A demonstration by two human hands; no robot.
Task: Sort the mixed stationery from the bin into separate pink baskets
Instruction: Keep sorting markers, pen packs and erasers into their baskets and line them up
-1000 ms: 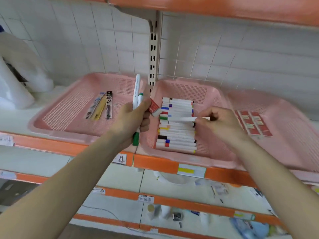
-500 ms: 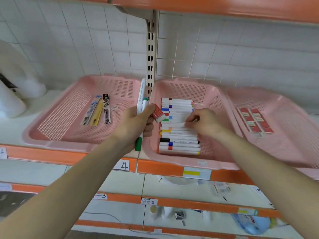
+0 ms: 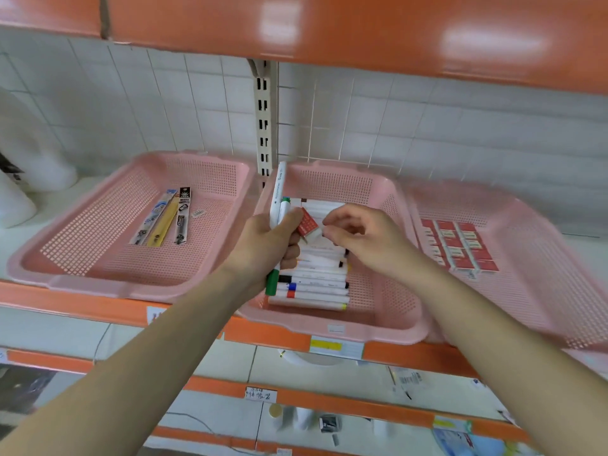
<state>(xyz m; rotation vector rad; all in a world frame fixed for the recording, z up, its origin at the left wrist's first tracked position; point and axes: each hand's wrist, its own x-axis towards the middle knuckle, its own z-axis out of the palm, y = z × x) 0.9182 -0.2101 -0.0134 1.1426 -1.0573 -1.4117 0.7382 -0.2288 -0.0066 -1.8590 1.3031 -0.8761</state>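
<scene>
Three pink baskets stand in a row on the shelf. The left basket (image 3: 82,284) holds a few pen refill packs (image 3: 164,218). A row of white markers (image 3: 312,286) lies in the middle basket (image 3: 362,334). Rows of red erasers (image 3: 457,248) fill part of the right basket (image 3: 543,291). Over the middle basket, my left hand (image 3: 266,248) grips two upright markers (image 3: 279,199), one with green ends, and a red eraser (image 3: 307,225). My right hand (image 3: 362,241) has come up to it, thumb and forefinger pinching the eraser's white end.
An orange shelf (image 3: 329,24) hangs low overhead, with a slotted upright rail (image 3: 265,120) behind the baskets. White plastic bags (image 3: 19,179) sit at the far left. Lower shelves (image 3: 329,419) carry small loose items and labels.
My right hand laid a white marker onto the row in the middle basket, let it go, then rose to the eraser in my left hand. My left hand kept its grip.
</scene>
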